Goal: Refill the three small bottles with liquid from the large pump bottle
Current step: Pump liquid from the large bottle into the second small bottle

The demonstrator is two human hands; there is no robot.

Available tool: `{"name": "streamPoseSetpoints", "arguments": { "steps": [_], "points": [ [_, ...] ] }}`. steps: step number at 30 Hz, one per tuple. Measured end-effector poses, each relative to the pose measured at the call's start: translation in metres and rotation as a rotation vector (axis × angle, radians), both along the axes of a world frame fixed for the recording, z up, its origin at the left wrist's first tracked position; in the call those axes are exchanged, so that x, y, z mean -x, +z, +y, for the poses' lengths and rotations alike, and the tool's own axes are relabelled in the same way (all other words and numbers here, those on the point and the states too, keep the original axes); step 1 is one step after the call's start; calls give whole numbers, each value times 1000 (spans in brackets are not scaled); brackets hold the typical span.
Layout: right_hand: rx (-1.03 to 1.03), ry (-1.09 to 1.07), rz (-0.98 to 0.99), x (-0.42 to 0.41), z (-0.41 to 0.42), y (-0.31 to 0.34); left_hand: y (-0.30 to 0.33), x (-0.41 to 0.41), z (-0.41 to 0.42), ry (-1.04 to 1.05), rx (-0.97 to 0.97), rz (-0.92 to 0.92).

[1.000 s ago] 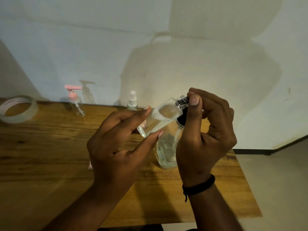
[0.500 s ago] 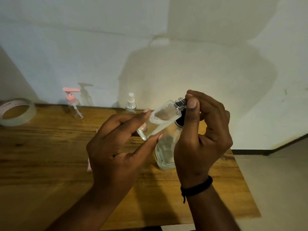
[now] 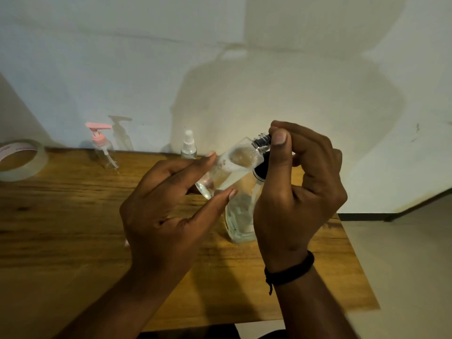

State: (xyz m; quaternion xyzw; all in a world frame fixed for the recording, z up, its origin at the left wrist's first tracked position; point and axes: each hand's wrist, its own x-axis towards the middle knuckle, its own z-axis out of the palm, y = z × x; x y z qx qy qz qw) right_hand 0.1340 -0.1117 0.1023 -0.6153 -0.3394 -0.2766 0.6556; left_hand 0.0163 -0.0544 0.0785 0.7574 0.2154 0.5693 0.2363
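My left hand (image 3: 168, 211) holds a small clear bottle (image 3: 230, 167) by its base, tilted with its threaded neck up to the right. Clear liquid with bubbles lies inside it. My right hand (image 3: 296, 192) is closed at that neck, thumb beside the thread, over a dark part that looks like the pump head; most of it is hidden. The large pump bottle (image 3: 241, 216) stands on the table right behind the hands, its black collar just under the small bottle's neck. A small bottle with a pink pump (image 3: 104, 148) and a small bottle with a white sprayer (image 3: 188, 146) stand by the wall.
A wooden table (image 3: 61, 228) runs along a pale wall. A roll of clear tape (image 3: 20, 159) lies at its far left. The table's right edge ends just right of my right wrist, with floor beyond.
Both hands and the tilted small bottle keep almost the same pose. The whole group has only drifted slightly up in the view.
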Motion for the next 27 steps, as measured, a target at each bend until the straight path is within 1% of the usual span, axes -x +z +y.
{"name": "streamPoseSetpoints", "arguments": {
  "steps": [6, 11, 16, 27],
  "points": [
    [-10, 19, 21, -1, 1, -4, -2, -1, -1, -20, 23, -32],
    [15, 12, 11, 0, -1, 1, 0, 0, -1, 1, -9, -10],
    [-16, 19, 25, -2, 2, -6, -1, 0, 1, 9, -10, 19],
    [1, -2, 4, 0, 0, -5, 0, 1, 2, 10, -6, 30]
  ]
}}
